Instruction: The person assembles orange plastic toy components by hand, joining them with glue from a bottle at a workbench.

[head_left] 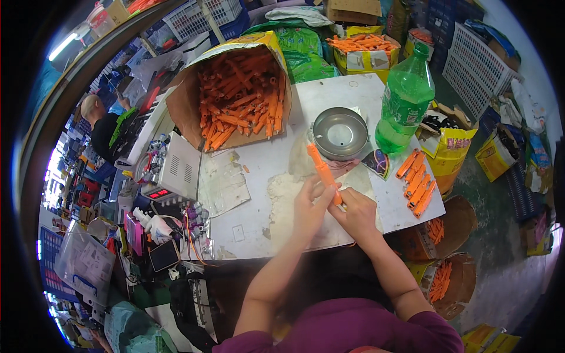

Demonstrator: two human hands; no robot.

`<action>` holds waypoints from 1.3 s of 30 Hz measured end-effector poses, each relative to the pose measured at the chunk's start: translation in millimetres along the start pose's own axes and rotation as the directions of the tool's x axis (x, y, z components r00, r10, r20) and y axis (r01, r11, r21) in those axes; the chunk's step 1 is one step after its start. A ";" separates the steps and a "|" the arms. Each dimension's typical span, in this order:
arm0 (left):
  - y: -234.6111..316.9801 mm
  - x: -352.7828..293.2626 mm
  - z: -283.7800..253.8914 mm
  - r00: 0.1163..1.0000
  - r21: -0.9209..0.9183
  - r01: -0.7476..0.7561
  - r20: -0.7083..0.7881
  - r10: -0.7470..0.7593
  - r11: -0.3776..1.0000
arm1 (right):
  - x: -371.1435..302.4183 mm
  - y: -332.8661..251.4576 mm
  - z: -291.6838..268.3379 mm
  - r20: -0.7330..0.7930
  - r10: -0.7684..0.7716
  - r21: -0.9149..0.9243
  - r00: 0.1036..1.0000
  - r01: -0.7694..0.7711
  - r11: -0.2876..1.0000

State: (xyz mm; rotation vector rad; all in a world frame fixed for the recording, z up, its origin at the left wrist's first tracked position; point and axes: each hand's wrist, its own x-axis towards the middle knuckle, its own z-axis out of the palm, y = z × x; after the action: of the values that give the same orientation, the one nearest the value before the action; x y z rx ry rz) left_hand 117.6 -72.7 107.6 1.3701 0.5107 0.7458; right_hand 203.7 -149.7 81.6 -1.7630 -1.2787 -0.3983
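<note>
A long orange plastic part [322, 166], shaped like a slim tube or handle, is held tilted over the table. My left hand [312, 203] is closed round its lower half. At its lower end, the fingers of my right hand [358, 213] are pinched together; any small piece between them is hidden. Just beyond the part stands a round metal bowl [321, 130]. Several similar orange parts [419, 191] with dark bits lie in a row on the right side of the white table [235, 226].
A big open bag [187, 100] of orange parts lies at the back left. A green bottle [403, 109] stands at the back right. On the left are a grey box device [179, 167] and small metal fittings. Cartons [462, 220] of orange parts sit right of the table.
</note>
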 end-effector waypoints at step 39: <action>-43.2 265.1 -185.9 0.905 0.998 0.031 -0.002 0.425 -0.061 | -74.6 27.8 -87.2 0.214 0.666 0.336 0.714 -0.694 0.636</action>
State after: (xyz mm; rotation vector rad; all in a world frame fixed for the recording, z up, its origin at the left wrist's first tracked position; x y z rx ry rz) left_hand 171.1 246.4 62.4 2.8683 1.3375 0.8445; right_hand 217.5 -265.8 64.7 -1.7557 -0.5745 0.3525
